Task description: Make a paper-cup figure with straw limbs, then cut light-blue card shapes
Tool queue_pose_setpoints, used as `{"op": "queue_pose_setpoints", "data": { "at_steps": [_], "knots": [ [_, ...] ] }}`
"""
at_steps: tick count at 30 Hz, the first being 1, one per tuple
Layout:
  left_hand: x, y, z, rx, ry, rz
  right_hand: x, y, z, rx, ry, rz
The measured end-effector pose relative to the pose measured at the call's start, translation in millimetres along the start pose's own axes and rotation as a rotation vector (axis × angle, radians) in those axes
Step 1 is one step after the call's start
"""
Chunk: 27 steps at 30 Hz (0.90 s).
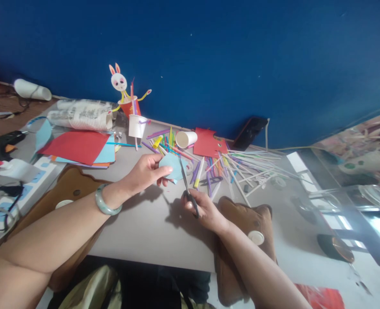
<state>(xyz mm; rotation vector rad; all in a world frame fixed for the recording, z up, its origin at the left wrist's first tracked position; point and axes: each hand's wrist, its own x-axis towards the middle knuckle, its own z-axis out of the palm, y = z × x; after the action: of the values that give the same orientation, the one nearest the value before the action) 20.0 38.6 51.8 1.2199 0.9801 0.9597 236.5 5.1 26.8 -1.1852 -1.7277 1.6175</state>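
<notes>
My left hand [151, 171] pinches a small piece of light blue paper [173, 166] between thumb and fingers, a little above the table. In my right hand [204, 210] is a pair of scissors [185, 178] with black handles, its blades pointing away from me at the right edge of the paper. Whether the blades are parted is too small to tell. Beyond both hands lie loose coloured sticks [196, 172] and a white paper cup [186, 139] on its side. A jade-coloured bangle [103, 201] circles my left wrist.
Coloured paper sheets [77, 146] and stacked paper cups [83, 118] lie at the left, near a power strip [44, 169]. A rabbit figure [119, 81] stands by the blue wall. Brown cushions [241, 253] lie under my forearms. A phone [249, 131] leans at the back.
</notes>
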Motion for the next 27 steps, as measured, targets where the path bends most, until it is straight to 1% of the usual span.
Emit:
{"op": "queue_pose_setpoints", "data": {
  "at_steps": [9, 13, 19, 27],
  "knots": [
    [-0.6, 0.4, -1.9, 0.002, 0.027, -0.001, 0.5, 0.2, 0.9, 0.002, 0.01, 0.023],
    [0.8, -1.7, -2.1, -0.008, 0.039, 0.011, 0.5, 1.0, 0.3, -0.007, 0.008, 0.003],
    [-0.2, 2.1, -1.6, -0.006, 0.027, 0.01, -0.4, -0.7, -0.8, -0.015, -0.015, -0.007],
    [-1.5, 2.4, -2.1, 0.019, -0.025, 0.002, -1.5, 0.1, -1.4, 0.003, -0.031, -0.027]
  ]
}}
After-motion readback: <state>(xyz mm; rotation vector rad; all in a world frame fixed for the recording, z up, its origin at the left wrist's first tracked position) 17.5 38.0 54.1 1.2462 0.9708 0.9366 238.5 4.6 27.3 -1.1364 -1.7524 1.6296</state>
